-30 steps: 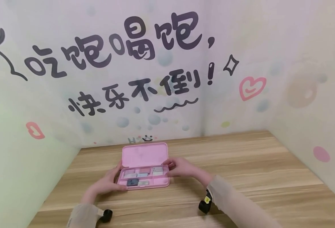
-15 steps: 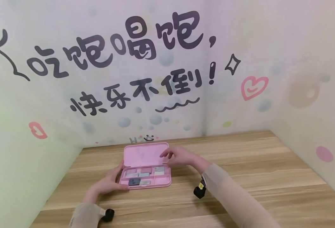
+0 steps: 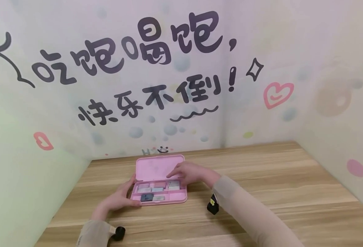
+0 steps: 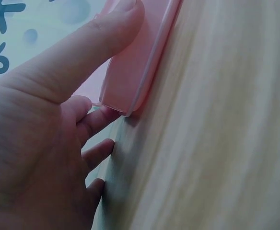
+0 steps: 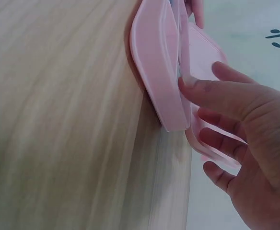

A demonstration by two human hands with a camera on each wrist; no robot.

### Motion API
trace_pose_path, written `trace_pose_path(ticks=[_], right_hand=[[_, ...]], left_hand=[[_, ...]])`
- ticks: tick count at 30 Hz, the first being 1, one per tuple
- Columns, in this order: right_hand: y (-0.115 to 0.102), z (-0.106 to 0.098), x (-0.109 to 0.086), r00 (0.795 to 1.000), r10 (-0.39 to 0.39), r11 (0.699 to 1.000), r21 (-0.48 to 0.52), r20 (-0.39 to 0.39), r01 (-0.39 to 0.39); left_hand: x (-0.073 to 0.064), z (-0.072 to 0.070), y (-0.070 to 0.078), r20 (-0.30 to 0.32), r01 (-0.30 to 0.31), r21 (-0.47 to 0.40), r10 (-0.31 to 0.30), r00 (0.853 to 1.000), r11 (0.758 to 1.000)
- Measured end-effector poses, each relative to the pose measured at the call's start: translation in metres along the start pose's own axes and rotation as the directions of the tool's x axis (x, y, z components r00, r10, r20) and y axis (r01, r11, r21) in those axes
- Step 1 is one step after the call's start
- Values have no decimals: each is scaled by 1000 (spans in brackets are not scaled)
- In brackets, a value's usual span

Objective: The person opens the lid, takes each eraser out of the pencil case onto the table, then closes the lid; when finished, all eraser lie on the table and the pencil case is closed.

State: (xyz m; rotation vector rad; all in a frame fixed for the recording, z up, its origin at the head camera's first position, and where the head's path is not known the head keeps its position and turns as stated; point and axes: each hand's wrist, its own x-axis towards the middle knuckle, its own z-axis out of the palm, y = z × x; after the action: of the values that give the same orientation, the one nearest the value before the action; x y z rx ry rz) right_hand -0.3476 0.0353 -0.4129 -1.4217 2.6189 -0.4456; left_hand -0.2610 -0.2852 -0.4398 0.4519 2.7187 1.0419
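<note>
Since half a second ago, the right hand (image 3: 192, 172) has shifted leftward across the pink case (image 3: 178, 196), its index finger reaching further over the raised lid (image 3: 150, 168), while the left hand (image 3: 119, 199) keeps its place at the other end. Starting at the left, a black device (image 3: 118, 233) sits at the left wrist, beside a beige sleeve (image 3: 93, 234). The left hand grips the case's left end, thumb on the front corner and index finger towards the hinge; its remaining fingers are spread apart in the left wrist view. The case stands on the wooden table (image 3: 261, 192) near the back wall (image 3: 246, 20), with its lid tilted up behind the tray. In the front row lie a dark block (image 3: 147, 197) and, just beside it, a pale block (image 3: 158, 198); behind them are a light blue block (image 3: 157, 189) and, in the rear right compartment, a grey block (image 3: 174, 183) in front of which a white block (image 3: 174, 188) lies. The right hand's fingers are parted and slightly bent, its thumb at the tray's right rim; whether the thumb touches, I cannot tell.
</note>
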Motion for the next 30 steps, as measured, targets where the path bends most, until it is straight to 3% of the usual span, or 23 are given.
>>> trace_pose_path(ticks=[5, 11, 17, 30], right_hand=[[-3, -1, 3, 998, 34, 999, 12, 44, -35], [-4, -1, 6, 996, 47, 998, -40, 74, -44], [-8, 0, 7, 993, 65, 997, -36, 97, -62], [-6, 7, 12, 993, 84, 995, -53, 82, -80]], left_hand=[[1, 1, -2, 3, 20, -7, -20, 1000, 1000], [2, 1, -3, -5, -10, 20, 11, 1000, 1000], [3, 3, -6, -2, 30, 21, -30, 1000, 999], [0, 1, 1, 4, 42, 33, -42, 999, 999]])
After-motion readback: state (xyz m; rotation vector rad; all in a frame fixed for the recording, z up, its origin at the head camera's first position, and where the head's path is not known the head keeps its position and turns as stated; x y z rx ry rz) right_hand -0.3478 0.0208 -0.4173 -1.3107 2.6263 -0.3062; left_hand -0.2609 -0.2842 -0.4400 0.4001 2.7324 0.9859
